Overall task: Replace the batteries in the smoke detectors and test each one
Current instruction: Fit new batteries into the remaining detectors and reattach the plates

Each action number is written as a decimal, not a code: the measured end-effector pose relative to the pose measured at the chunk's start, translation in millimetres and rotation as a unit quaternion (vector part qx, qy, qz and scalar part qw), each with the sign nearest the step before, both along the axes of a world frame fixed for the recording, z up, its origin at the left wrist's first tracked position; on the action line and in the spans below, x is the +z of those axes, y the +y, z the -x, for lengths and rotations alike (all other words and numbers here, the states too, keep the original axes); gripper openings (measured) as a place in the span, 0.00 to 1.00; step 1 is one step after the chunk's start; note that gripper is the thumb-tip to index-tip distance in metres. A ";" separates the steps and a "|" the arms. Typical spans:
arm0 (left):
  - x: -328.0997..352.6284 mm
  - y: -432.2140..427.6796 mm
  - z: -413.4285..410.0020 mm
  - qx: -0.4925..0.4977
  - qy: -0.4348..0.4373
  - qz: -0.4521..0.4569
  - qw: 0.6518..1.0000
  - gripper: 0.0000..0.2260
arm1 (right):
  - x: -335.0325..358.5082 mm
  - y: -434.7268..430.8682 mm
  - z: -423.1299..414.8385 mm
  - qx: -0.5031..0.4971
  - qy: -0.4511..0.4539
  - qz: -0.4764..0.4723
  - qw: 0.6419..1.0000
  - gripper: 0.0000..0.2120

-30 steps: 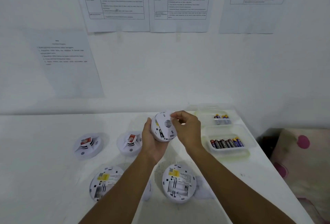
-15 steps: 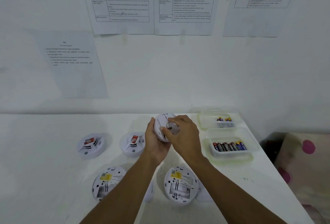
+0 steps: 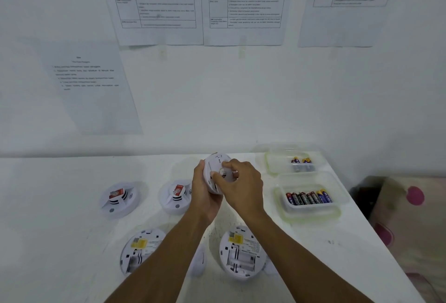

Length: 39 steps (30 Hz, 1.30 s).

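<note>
Above the middle of the white worktop (image 3: 60, 206), towards its far edge, a white round plastic smoke detector (image 3: 215, 170) is held tilted up on its rim, off the surface, with its back plate turned to the camera. The left hand (image 3: 205, 196) grips it from the left side and underneath. The right hand (image 3: 242, 185) has its fingers curled over the back plate, thumb and forefinger closed at its centre; whether something small sits between them cannot be told. Left of the hands, two white domed detectors with red stickers (image 3: 118, 199) (image 3: 175, 196) lie face up. Near the front edge, two white detectors with yellow labels (image 3: 141, 248) (image 3: 241, 252) lie back-side up, one on each side of the forearms. Along the right edge stand two clear plastic tubs: the nearer tub (image 3: 311, 214) holds a row of dark cylindrical batteries (image 3: 309, 197), and the farther tub (image 3: 272, 165), at the far right corner, holds a few more batteries (image 3: 301, 161).
</note>
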<state>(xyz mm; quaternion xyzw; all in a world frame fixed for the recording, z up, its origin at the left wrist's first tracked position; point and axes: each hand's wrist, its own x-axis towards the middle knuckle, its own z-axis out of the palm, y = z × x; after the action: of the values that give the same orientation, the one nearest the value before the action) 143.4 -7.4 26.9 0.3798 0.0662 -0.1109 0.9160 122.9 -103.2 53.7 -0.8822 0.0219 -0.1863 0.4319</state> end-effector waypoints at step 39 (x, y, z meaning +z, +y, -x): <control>-22.5 6.7 -10.5 0.025 -0.064 -0.395 0.916 0.11 | -31.0 -47.4 -15.8 -0.036 0.195 -0.401 0.894 0.12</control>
<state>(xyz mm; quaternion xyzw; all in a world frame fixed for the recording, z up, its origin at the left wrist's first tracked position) 153.9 -0.7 4.3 0.7150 0.0554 -0.0280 0.6964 138.7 -150.6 22.7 -0.6513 0.2102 -0.0009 0.7291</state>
